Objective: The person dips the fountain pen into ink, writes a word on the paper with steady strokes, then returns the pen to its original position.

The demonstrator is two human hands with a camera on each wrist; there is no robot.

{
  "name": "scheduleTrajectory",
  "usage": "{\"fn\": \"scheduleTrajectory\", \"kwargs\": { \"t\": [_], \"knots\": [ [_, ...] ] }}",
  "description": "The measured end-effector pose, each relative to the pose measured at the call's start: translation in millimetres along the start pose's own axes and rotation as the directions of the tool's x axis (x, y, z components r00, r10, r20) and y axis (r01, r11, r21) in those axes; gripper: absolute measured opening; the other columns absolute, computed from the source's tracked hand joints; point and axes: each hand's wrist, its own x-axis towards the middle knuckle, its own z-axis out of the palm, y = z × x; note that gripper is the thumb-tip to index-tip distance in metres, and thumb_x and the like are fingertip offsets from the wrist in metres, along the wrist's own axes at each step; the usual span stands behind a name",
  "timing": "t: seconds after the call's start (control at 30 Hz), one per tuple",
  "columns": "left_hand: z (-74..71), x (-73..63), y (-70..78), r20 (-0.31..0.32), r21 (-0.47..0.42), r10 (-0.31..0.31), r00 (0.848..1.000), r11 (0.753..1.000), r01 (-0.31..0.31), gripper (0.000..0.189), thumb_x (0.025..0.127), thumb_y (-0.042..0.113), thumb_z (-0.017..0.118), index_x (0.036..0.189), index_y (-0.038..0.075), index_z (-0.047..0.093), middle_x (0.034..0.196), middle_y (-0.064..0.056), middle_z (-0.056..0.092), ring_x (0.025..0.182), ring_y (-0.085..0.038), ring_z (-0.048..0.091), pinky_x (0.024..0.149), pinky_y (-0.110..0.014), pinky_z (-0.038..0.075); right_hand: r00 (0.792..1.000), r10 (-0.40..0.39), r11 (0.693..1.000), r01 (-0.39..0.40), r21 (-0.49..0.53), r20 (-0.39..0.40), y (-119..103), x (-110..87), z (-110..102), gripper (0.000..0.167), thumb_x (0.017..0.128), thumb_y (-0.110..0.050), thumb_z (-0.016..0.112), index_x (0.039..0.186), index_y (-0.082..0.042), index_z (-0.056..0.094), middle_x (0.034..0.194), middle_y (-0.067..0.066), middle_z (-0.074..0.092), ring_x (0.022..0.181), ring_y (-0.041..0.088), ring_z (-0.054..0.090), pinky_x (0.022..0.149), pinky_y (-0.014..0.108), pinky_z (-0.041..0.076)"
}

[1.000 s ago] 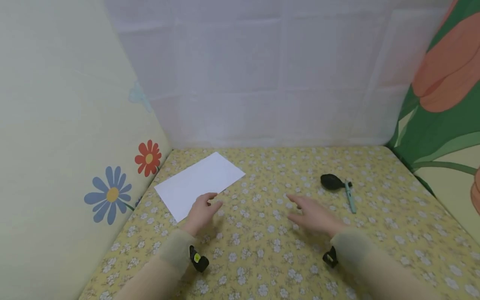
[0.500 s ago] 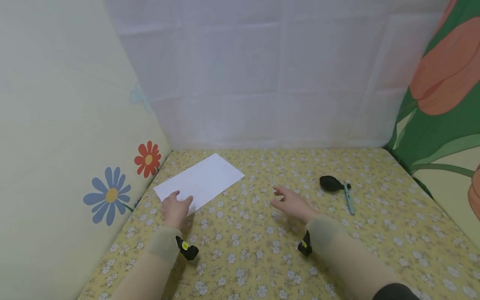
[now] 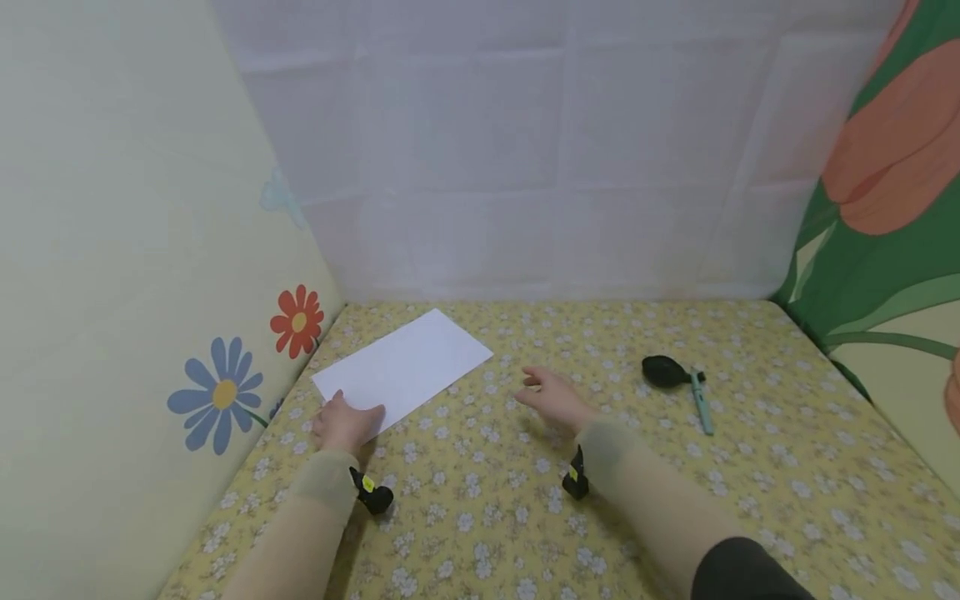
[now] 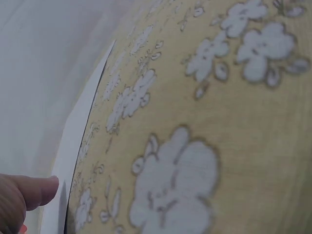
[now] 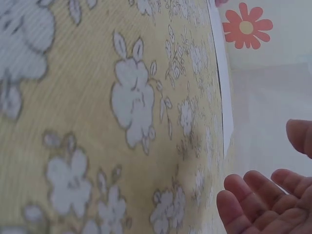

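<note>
A white sheet of paper [image 3: 405,362] lies aslant on the left of the flowered cloth. My left hand [image 3: 345,423] is at its near corner, thumb and fingers spread to either side of it. In the left wrist view the straight thumb [image 4: 41,190] overlaps the paper's edge [image 4: 73,141]; the other fingers are mostly out of sight. To the right of the paper, my right hand [image 3: 553,398] hovers over the cloth with nothing in it. Its fingers [image 5: 248,195] are loosely bent and the thumb stands apart.
At the right lie a black rubber air blower [image 3: 664,372] and a pale green pen [image 3: 702,403], whose upper end overlaps the blower's nozzle. A white sheet [image 3: 480,158] hangs behind the table. Printed panels stand left [image 3: 112,250] and right [image 3: 900,267].
My left hand has moved left to the paper's near corner. My right hand has shifted left, away from the blower and pen. The paper stays in place.
</note>
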Motion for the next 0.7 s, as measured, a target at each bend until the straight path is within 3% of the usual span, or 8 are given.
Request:
{"fn": "scheduleTrajectory", "kwargs": {
  "t": [0.23, 0.57, 0.7],
  "knots": [
    [4.7, -2.7, 1.1, -0.004, 0.017, 0.009, 1.000, 1.000, -0.009, 0.104, 0.084, 0.039, 0.067, 0.152, -0.003, 0.001, 0.149, -0.041, -0.002, 0.137, -0.057, -0.007, 0.107, -0.069, 0.005, 1.000, 0.028, 0.999, -0.028, 0.030, 0.000, 1, 7.9, 8, 0.061, 0.098, -0.030, 0.058, 0.150, -0.011, 0.033, 0.143, 0.013, 0.045, 0.127, 0.033, 0.046, 0.097, 0.049, 0.044],
    [8.1, 7.7, -2.3, 0.032, 0.069, 0.075, 0.997, 0.995, -0.077, 0.100, 0.084, 0.039, 0.068, 0.153, -0.003, 0.008, 0.152, -0.033, 0.013, 0.139, -0.052, -0.009, 0.107, -0.069, -0.001, 0.995, 0.082, 0.992, -0.076, 0.101, -0.055, 3, 9.8, 7, 0.061, 0.098, -0.030, 0.057, 0.150, -0.011, 0.032, 0.144, 0.012, 0.043, 0.128, 0.034, 0.045, 0.101, 0.051, 0.041],
    [13.2, 11.6, -1.9, 0.066, 0.074, 0.098, 0.993, 0.992, -0.103, 0.100, 0.084, 0.039, 0.069, 0.153, -0.003, 0.009, 0.153, -0.032, 0.012, 0.139, -0.052, -0.010, 0.106, -0.070, -0.003, 0.989, 0.123, 0.981, -0.108, 0.159, -0.084, 4, 9.8, 6, 0.059, 0.098, -0.027, 0.056, 0.150, -0.010, 0.032, 0.144, 0.014, 0.042, 0.129, 0.036, 0.043, 0.103, 0.052, 0.038]
  ]
}}
